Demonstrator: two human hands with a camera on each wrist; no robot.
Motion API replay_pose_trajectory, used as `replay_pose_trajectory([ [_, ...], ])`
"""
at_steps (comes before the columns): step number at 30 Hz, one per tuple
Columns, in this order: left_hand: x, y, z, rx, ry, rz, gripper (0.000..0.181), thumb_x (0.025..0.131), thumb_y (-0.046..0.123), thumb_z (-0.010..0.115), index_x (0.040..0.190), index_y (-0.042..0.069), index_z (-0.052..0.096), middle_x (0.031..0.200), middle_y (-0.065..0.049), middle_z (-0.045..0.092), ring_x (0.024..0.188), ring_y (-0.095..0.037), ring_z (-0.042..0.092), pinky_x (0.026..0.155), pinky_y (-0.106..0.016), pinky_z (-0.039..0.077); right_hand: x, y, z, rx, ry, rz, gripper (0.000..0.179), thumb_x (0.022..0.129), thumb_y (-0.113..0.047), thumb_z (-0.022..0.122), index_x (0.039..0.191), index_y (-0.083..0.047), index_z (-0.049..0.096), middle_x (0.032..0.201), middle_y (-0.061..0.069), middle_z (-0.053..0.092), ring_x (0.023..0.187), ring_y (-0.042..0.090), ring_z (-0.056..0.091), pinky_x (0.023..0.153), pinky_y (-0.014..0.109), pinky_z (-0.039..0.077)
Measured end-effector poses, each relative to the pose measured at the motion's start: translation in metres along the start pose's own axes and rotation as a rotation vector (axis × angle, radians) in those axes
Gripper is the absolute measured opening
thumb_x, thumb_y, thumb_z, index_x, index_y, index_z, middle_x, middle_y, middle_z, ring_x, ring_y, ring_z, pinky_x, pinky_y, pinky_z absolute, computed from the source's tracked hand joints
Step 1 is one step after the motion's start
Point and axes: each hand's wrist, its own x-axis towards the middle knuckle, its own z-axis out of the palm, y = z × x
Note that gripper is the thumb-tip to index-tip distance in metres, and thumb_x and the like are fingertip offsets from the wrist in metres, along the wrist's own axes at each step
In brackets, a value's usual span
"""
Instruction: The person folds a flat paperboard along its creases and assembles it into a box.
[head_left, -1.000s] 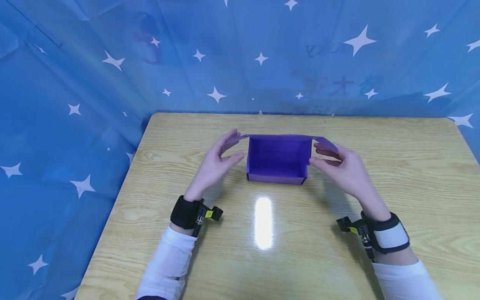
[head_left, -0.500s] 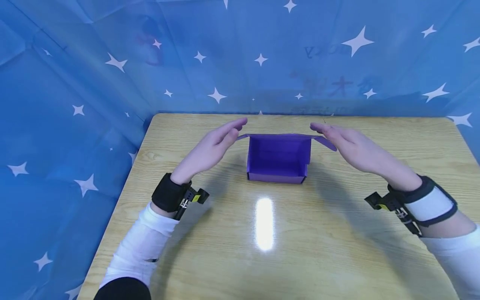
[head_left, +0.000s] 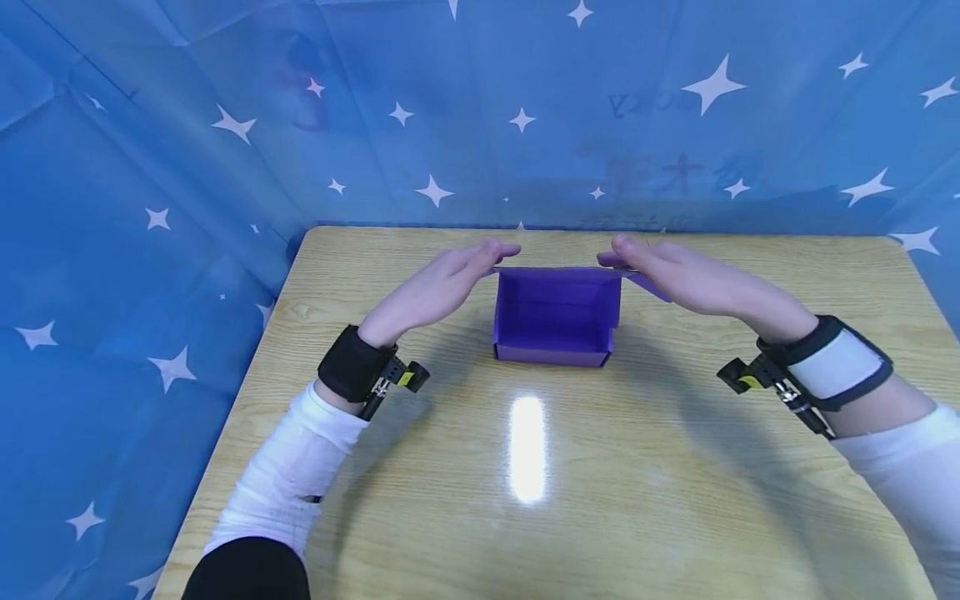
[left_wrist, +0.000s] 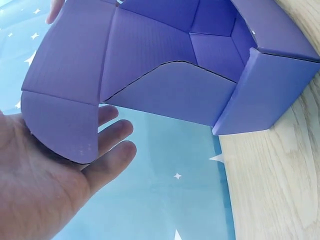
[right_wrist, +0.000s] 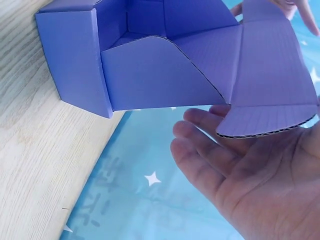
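A small purple cardboard box [head_left: 555, 357] stands on the table, its lid [left_wrist: 67, 55] raised at the back and its inside bare. Rounded side flaps stick out from the lid, the left flap [left_wrist: 62, 122] and the right flap [right_wrist: 265, 120]. My left hand [head_left: 438, 287] is at the lid's left end, palm behind the left flap, fingers loosely extended. At the other end my right hand [head_left: 697, 279] mirrors it, palm and relaxed fingers behind the right flap. In the head view the fingertips of both hands point inward over the lid's top edge.
The light wood table [head_left: 555, 533] ends at its far edge just behind the box. A blue curtain [head_left: 495, 100] with white stars hangs behind and on the left. Each wrist wears a strap with a small camera [head_left: 412, 377].
Both hands first drew outward and lifted from the sides of the flaps, fingers straightening. They have since moved inward toward each other at the lid's top. The box stays in place.
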Motion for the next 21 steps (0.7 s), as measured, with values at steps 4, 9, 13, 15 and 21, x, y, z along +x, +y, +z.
replay_pose_trajectory([
  [4, 0.001, 0.000, 0.001, 0.026, -0.036, -0.010, 0.064, 0.115, 0.049, 0.016, 0.161, 0.014, 0.044, 0.168, -0.006, 0.045, 0.160, -0.024, 0.037, 0.133, -0.044, 0.031, 0.001, -0.002, 0.002, -0.059, -0.007, 0.008, 0.080, 0.111, -0.061, 0.012, 0.163, -0.006, 0.037, 0.171, 0.022, 0.033, 0.162, 0.046, 0.024, 0.129, 0.069, 0.023],
  [9, 0.001, -0.002, 0.003, 0.035, -0.066, -0.006, 0.066, 0.115, 0.051, 0.015, 0.161, 0.014, 0.044, 0.168, -0.005, 0.044, 0.162, -0.022, 0.034, 0.134, -0.044, 0.029, 0.001, -0.001, 0.005, -0.121, -0.017, 0.037, 0.078, 0.111, -0.062, 0.011, 0.163, -0.011, 0.039, 0.171, 0.021, 0.034, 0.161, 0.047, 0.024, 0.127, 0.072, 0.022],
  [13, 0.000, -0.004, 0.005, 0.048, -0.090, -0.004, 0.067, 0.115, 0.051, 0.015, 0.161, 0.013, 0.044, 0.167, -0.006, 0.046, 0.161, -0.022, 0.036, 0.134, -0.042, 0.030, 0.000, -0.001, 0.009, -0.105, -0.042, 0.019, 0.075, 0.112, -0.060, 0.014, 0.164, -0.010, 0.036, 0.172, 0.020, 0.032, 0.162, 0.045, 0.023, 0.128, 0.071, 0.022],
  [15, 0.000, -0.005, 0.006, 0.053, -0.099, -0.006, 0.065, 0.115, 0.050, 0.017, 0.161, 0.012, 0.044, 0.167, -0.006, 0.046, 0.160, -0.022, 0.037, 0.134, -0.042, 0.030, -0.002, 0.000, 0.011, -0.099, -0.049, 0.011, 0.074, 0.112, -0.059, 0.016, 0.165, -0.010, 0.033, 0.173, 0.019, 0.031, 0.163, 0.044, 0.022, 0.129, 0.070, 0.022],
  [21, -0.001, -0.008, 0.008, 0.067, -0.119, 0.000, 0.060, 0.115, 0.044, 0.024, 0.161, 0.011, 0.043, 0.167, -0.006, 0.046, 0.160, -0.022, 0.038, 0.134, -0.041, 0.031, -0.005, 0.002, 0.017, -0.067, -0.074, -0.019, 0.071, 0.114, -0.054, 0.019, 0.167, -0.007, 0.027, 0.175, 0.017, 0.026, 0.164, 0.043, 0.019, 0.130, 0.069, 0.022],
])
